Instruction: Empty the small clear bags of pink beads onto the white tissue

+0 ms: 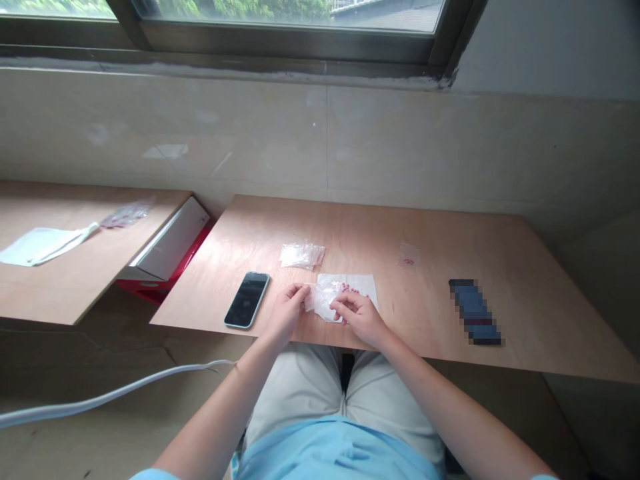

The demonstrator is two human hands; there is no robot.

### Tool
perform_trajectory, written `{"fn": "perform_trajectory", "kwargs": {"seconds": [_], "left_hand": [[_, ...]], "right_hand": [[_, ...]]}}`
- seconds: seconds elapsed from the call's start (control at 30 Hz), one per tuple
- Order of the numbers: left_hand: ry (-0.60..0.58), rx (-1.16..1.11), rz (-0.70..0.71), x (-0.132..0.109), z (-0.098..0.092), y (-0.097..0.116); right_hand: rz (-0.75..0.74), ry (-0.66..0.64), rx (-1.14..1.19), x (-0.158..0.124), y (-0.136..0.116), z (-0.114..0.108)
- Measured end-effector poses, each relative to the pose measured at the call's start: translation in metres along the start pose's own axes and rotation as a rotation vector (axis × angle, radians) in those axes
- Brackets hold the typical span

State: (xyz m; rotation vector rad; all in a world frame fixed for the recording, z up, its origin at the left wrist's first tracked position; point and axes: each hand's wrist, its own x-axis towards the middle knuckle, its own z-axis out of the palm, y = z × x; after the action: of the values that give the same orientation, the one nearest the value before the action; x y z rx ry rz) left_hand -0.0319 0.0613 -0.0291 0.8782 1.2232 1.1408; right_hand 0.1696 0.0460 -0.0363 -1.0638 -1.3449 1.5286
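Note:
My left hand [290, 308] and my right hand [361, 317] meet near the front edge of a wooden table [540, 300]. Both pinch a small clear plastic bag [323, 298] between them, fingers closed on its edges. The bag lies over a white sheet [361, 285] that carries small pink pieces [350, 288]. A pile of clear small bags [301, 255] sits just behind my hands. Left of my left hand lies a dark phone [247, 299], screen up.
One small bag with pink bits [409, 254] lies at the middle right, and a blurred dark object [475, 311] further right. A second table [75, 267] at left holds a pale cloth and a bag. A white box [173, 241] leans between the tables. A white cable [100, 398] runs below.

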Motion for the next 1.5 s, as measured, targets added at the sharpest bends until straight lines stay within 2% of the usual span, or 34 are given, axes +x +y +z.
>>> {"fn": "perform_trajectory", "kwargs": {"seconds": [0.17, 0.37, 0.57, 0.7, 0.8, 0.87, 0.97, 1.0, 1.07, 1.13, 1.27, 1.33, 1.4, 1.43, 1.5], "left_hand": [[0.064, 0.089, 0.094, -0.002, -0.005, 0.001], [0.053, 0.171, 0.151, -0.002, -0.006, 0.006], [-0.046, 0.211, 0.181, -0.006, -0.003, 0.013], [-0.11, 0.246, 0.165, -0.008, -0.002, 0.013], [-0.103, 0.3, 0.177, -0.007, -0.004, 0.012], [-0.025, 0.424, 0.261, -0.006, -0.006, 0.013], [0.086, 0.746, 0.544, -0.011, -0.005, 0.019], [0.055, 0.851, 0.642, -0.014, -0.003, 0.021], [-0.098, 1.005, 0.784, -0.021, 0.004, 0.022], [-0.229, 1.104, 0.838, -0.027, 0.012, 0.02], [-0.229, 1.212, 0.87, -0.029, 0.015, 0.014], [-0.193, 1.23, 0.887, -0.02, 0.007, 0.018], [-0.108, 1.228, 0.906, -0.003, -0.007, 0.029], [-0.042, 1.232, 0.906, 0.008, -0.015, 0.037], [0.112, 1.238, 0.908, 0.036, -0.03, 0.052]], "right_hand": [[0.018, -0.018, -0.061, 0.0, 0.006, 0.003], [0.057, 0.005, -0.054, -0.003, 0.007, 0.007], [0.022, 0.12, 0.185, 0.001, 0.009, 0.008], [0.017, 0.151, 0.214, 0.005, 0.013, 0.005], [-0.014, 0.179, 0.22, 0.005, 0.014, 0.004], [-0.022, 0.192, 0.215, 0.005, 0.013, 0.003], [-0.027, 0.197, 0.194, 0.005, 0.011, 0.001], [-0.029, 0.196, 0.187, 0.005, 0.01, 0.0], [-0.028, 0.189, 0.174, 0.005, 0.009, -0.001], [-0.015, 0.179, 0.157, 0.003, 0.007, -0.001], [0.007, 0.137, 0.087, 0.002, 0.001, -0.001], [-0.046, 0.085, -0.034, 0.005, -0.004, -0.014], [-0.156, 0.096, -0.251, 0.012, -0.007, -0.042], [-0.215, 0.16, -0.391, 0.017, -0.009, -0.063], [-0.261, 0.412, -0.602, 0.029, -0.009, -0.111]]}}
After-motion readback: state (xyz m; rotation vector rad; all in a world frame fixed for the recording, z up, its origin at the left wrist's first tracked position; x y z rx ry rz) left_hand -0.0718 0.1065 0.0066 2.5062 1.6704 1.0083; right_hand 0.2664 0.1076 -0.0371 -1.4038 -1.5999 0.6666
